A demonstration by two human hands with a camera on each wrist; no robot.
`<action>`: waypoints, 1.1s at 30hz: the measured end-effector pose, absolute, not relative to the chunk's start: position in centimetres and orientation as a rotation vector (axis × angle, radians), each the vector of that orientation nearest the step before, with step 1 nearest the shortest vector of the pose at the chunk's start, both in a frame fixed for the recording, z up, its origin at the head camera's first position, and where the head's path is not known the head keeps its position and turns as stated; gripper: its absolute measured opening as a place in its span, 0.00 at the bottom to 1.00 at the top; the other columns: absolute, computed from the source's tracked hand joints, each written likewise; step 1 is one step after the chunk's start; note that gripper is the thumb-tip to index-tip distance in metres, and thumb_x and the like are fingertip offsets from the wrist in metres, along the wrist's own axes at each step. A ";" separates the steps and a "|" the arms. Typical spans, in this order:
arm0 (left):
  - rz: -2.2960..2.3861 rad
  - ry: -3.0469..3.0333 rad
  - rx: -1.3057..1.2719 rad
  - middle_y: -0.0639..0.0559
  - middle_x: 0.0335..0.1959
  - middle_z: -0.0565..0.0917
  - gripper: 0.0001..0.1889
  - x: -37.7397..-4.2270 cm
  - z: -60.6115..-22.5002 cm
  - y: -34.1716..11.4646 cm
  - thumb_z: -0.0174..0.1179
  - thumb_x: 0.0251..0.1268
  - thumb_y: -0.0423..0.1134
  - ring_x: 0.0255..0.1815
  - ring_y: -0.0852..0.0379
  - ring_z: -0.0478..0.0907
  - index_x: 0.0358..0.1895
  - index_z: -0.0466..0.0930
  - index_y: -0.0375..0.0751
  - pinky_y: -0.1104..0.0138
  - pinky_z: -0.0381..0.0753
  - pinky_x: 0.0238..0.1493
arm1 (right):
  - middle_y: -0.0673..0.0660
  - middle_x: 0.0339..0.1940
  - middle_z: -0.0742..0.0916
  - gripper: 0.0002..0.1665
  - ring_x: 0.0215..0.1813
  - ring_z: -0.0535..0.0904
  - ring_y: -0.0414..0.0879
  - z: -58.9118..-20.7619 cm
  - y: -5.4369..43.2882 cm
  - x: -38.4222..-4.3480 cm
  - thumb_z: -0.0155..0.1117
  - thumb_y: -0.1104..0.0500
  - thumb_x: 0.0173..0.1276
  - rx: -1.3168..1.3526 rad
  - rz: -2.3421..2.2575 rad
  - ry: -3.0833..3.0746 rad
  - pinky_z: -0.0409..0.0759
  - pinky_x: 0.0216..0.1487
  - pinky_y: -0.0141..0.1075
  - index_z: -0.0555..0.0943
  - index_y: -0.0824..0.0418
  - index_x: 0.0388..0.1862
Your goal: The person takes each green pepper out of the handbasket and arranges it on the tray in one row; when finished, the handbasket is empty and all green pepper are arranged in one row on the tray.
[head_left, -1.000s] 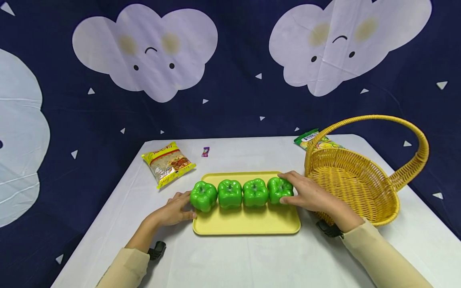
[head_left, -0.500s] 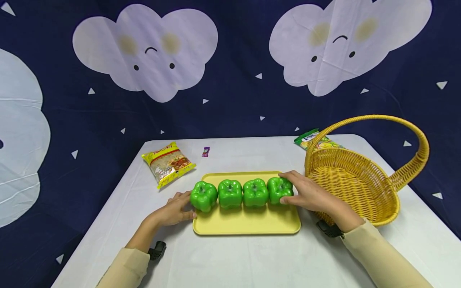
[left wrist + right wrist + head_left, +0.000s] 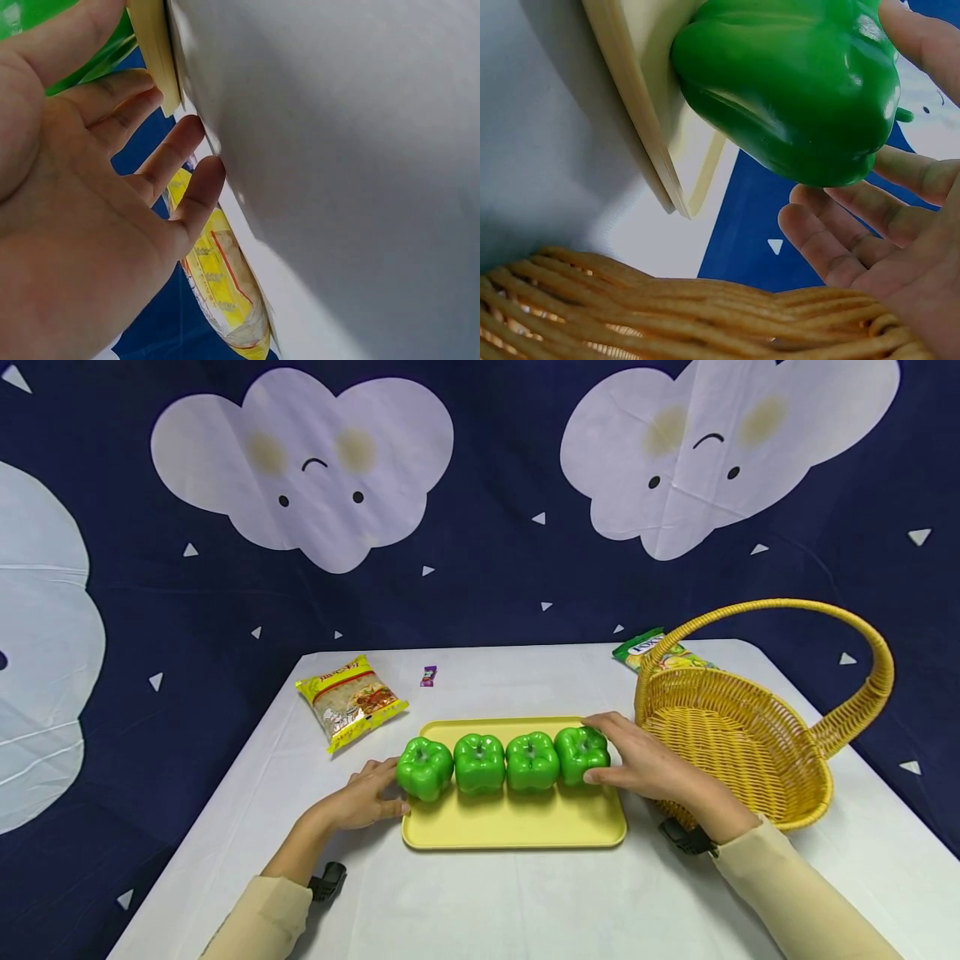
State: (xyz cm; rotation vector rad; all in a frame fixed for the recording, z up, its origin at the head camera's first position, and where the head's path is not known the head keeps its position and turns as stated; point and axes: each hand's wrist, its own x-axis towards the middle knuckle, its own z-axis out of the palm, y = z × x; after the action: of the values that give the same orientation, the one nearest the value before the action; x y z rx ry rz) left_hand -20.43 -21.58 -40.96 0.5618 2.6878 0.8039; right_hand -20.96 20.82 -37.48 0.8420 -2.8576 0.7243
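Observation:
Several green bell peppers (image 3: 479, 764) stand in a row on a yellow tray (image 3: 517, 827) in the head view. My left hand (image 3: 363, 797) rests at the tray's left end, thumb at its rim and fingers loosely spread beside the leftmost pepper (image 3: 424, 770). In the left wrist view the palm is bare and the fingers are nearly straight. My right hand (image 3: 645, 760) frames the rightmost pepper (image 3: 582, 756), fingers behind and thumb in front. The right wrist view has this pepper (image 3: 787, 90) between thumb and loosely bent fingers, with the palm apart from it.
A yellow wicker basket (image 3: 720, 752) with a tall handle stands right of the tray, close to my right forearm. A green packet (image 3: 637, 647) lies behind it. At back left are a yellow food packet (image 3: 351, 702) and a small purple wrapped sweet (image 3: 428, 676).
The rightmost pepper has shifted very slightly left and away, and my right fingers have moved a little. My left hand and the other peppers stay as they were.

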 end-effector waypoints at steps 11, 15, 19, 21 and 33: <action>0.806 2.700 0.564 0.38 0.72 0.61 0.40 -20.3 -40.8 -21.7 0.64 0.57 0.46 0.67 0.40 0.58 0.71 0.59 0.37 0.39 0.53 0.66 | 0.61 0.64 0.73 0.46 0.61 0.73 0.58 -36.8 21.5 -20.3 0.71 0.45 0.55 0.796 0.799 -2.821 0.70 0.61 0.57 0.65 0.60 0.68; 0.827 2.718 0.569 0.40 0.71 0.63 0.40 -20.2 -40.5 -21.7 0.66 0.56 0.45 0.68 0.39 0.57 0.71 0.59 0.39 0.38 0.52 0.66 | 0.62 0.65 0.72 0.45 0.62 0.71 0.59 -36.3 21.9 -19.9 0.71 0.45 0.55 0.774 0.793 -2.801 0.69 0.61 0.58 0.64 0.60 0.68; 0.815 2.748 0.565 0.42 0.72 0.61 0.42 -20.0 -40.0 -21.9 0.66 0.55 0.44 0.69 0.39 0.56 0.72 0.56 0.41 0.38 0.50 0.68 | 0.63 0.65 0.72 0.43 0.66 0.67 0.60 -36.0 22.2 -19.4 0.71 0.47 0.56 0.761 0.788 -2.753 0.67 0.62 0.60 0.65 0.60 0.67; 0.796 2.769 0.572 0.42 0.73 0.60 0.43 -19.9 -39.8 -22.0 0.66 0.55 0.45 0.69 0.39 0.57 0.73 0.55 0.41 0.38 0.51 0.67 | 0.63 0.64 0.72 0.42 0.66 0.67 0.60 -35.9 22.5 -19.1 0.70 0.48 0.57 0.755 0.787 -2.729 0.67 0.61 0.60 0.66 0.60 0.67; 0.800 2.842 0.593 0.38 0.75 0.55 0.48 -18.8 -37.5 -22.8 0.66 0.53 0.53 0.74 0.29 0.44 0.74 0.51 0.41 0.33 0.43 0.67 | 0.63 0.62 0.74 0.36 0.63 0.68 0.59 -35.3 23.0 -17.9 0.69 0.53 0.59 0.692 0.777 -2.616 0.68 0.58 0.59 0.68 0.61 0.64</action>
State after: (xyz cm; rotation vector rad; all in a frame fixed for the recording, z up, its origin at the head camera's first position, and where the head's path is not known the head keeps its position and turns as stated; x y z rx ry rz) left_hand -18.83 -22.76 -37.53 0.5930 2.8417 0.8000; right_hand -17.87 22.95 -35.29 0.6919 -2.6163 0.7767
